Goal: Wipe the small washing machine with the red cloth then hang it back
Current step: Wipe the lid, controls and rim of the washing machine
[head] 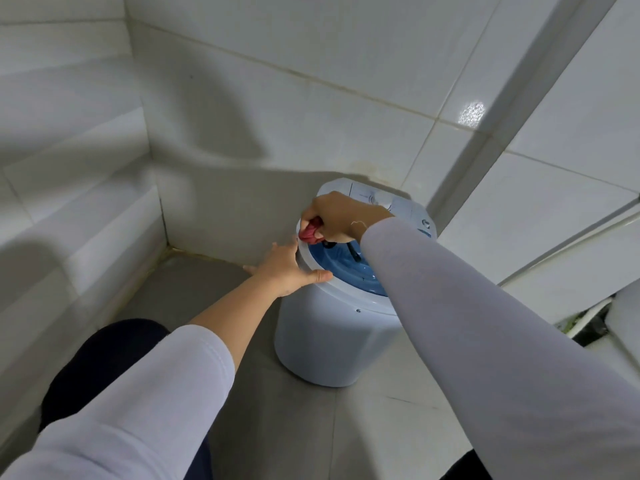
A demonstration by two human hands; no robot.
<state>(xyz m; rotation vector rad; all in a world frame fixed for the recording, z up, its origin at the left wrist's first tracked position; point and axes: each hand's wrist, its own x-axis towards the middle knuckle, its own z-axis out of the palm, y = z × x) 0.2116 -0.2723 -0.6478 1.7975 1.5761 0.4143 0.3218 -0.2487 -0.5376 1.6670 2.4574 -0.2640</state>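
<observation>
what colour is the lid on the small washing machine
Blue, a translucent blue lid set in the white washing machine, seen from the head view.

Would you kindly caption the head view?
Right hand wipes washing machine rim with red cloth; left hand steadies it.

dim, even light | glare on wall tile (471, 113) | wide-angle edge bending

You've got white tiled walls (311, 46) all round, meeting w/ a grey tiled floor (381, 427) at a stained corner joint (169, 249). A white pipe (512, 91) runs diagonally up the right wall. White fixture (623, 317) at far right, partly cut off.
</observation>
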